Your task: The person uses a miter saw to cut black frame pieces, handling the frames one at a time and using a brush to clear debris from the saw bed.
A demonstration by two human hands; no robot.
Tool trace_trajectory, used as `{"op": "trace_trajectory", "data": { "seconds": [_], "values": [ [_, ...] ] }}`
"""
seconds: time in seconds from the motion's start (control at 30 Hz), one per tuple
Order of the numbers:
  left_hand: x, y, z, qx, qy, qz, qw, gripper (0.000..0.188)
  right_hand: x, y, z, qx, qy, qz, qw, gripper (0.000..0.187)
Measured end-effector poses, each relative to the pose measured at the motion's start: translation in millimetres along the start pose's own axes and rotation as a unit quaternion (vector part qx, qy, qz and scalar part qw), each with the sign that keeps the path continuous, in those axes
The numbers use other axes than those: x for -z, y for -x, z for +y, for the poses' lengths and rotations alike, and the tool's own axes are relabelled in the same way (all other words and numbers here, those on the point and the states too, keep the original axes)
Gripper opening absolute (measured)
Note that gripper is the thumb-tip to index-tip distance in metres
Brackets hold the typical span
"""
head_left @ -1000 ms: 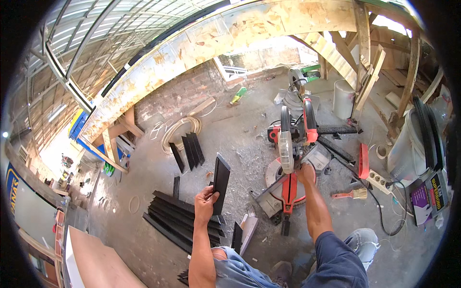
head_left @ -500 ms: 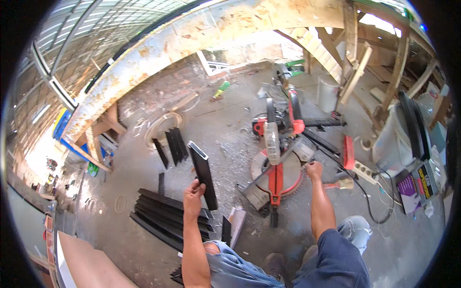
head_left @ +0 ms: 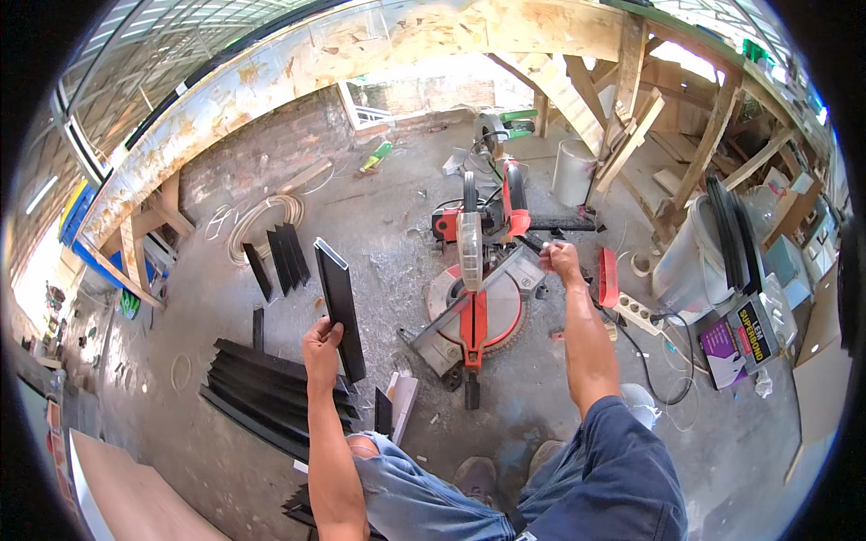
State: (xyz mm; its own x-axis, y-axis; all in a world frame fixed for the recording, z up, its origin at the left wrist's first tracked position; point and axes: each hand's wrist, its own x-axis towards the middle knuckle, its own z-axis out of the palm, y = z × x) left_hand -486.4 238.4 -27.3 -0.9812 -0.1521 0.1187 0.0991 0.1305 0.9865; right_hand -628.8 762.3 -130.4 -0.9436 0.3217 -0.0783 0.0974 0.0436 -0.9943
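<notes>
Left of the frame's centre, my left hand (head_left: 321, 343) is closed around the lower part of a black rectangular metal profile (head_left: 340, 305), holding it tilted with its open end pointing toward the upper left. Right of centre, my right hand (head_left: 561, 261) is wrapped shut on the handle of the red mitre saw (head_left: 478, 270), which sits on the concrete floor (head_left: 379, 216) in the middle of the frame with its round base and blade guard in front of me. Below my left hand, a stack of black profiles (head_left: 257, 392) lies flat on the floor, and a few shorter black pieces (head_left: 280, 257) lie apart in the upper left, beside a coil of pale hose (head_left: 257, 221). A white power strip (head_left: 640, 316) lies just right of the saw.
</notes>
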Motion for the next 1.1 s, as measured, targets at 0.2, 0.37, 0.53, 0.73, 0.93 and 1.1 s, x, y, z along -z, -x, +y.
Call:
{"op": "trace_trajectory", "data": {
  "seconds": [0.2, 0.37, 0.53, 0.73, 0.93, 1.1],
  "values": [
    [-9.6, 1.9, 7.5, 0.019, -0.004, 0.045, 0.999, 0.021, 77.2, -12.7, 36.2, -0.026, 0.275, -0.175, 0.945, 0.019],
    [26.7, 2.1, -13.9, 0.036, -0.041, 0.056, 0.997, 0.019, 58.7, 10.6, -17.1, -0.054, 0.472, -0.110, 0.873, 0.028],
    [0.2, -5.8, -10.5, 0.030, -0.023, 0.070, 0.997, 0.018, 132.7, 14.7, -43.5, 0.095, 0.427, -0.016, 0.899, 0.040],
    [20.1, -2.0, -6.1, -0.005, -0.008, 0.141, 0.990, 0.016, 119.8, 90.9, -38.5, -0.047, 0.507, -0.072, 0.858, 0.034],
    [25.5, 5.0, 20.1, -0.016, 0.005, 0.177, 0.984, 0.019, 128.6, 93.1, -50.1, -0.109, 0.387, -0.072, 0.913, 0.029],
    [31.8, 8.6, 21.2, -0.047, 0.072, 0.201, 0.976, 0.020, 123.1, 94.1, -50.7, -0.080, 0.386, -0.081, 0.916, 0.031]
  ]
}}
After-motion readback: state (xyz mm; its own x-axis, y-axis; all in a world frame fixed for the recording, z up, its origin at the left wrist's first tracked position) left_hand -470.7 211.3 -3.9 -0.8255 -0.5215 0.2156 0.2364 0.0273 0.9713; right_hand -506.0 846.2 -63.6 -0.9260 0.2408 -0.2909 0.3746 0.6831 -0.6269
